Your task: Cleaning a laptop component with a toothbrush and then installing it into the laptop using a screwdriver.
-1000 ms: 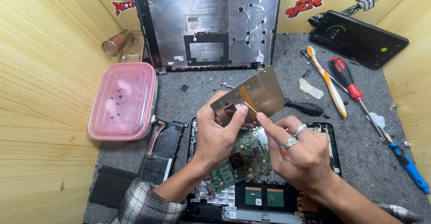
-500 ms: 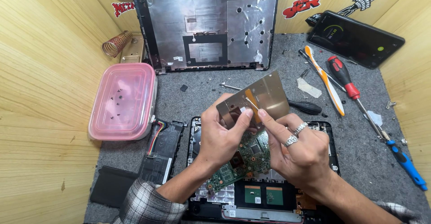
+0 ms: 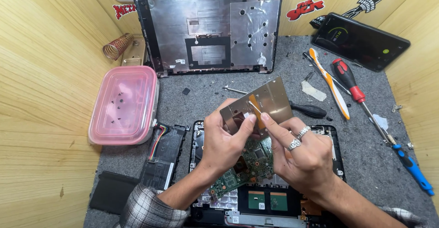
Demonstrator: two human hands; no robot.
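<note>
My left hand [image 3: 226, 139] and my right hand [image 3: 299, 152] together hold a flat metal plate [image 3: 270, 100] with an orange strip on it, raised above an opened laptop base [image 3: 336, 141]. The left thumb presses the plate's lower left part. My right thumb and forefinger pinch it near the orange strip; that hand wears two rings. A green circuit board [image 3: 247, 168] sits tilted under both hands, attached below the plate; I cannot tell which hand carries its weight.
A laptop bottom cover [image 3: 210, 26] leans at the back. A pink plastic box [image 3: 123, 104] with screws sits left, a battery [image 3: 162, 155] beside it. Screwdrivers [image 3: 354, 91], an orange pry tool [image 3: 329, 84] and a phone [image 3: 361, 40] lie on the right of the grey mat.
Both hands have lowered the plate and board slightly and tilted the plate; the grip has stayed the same.
</note>
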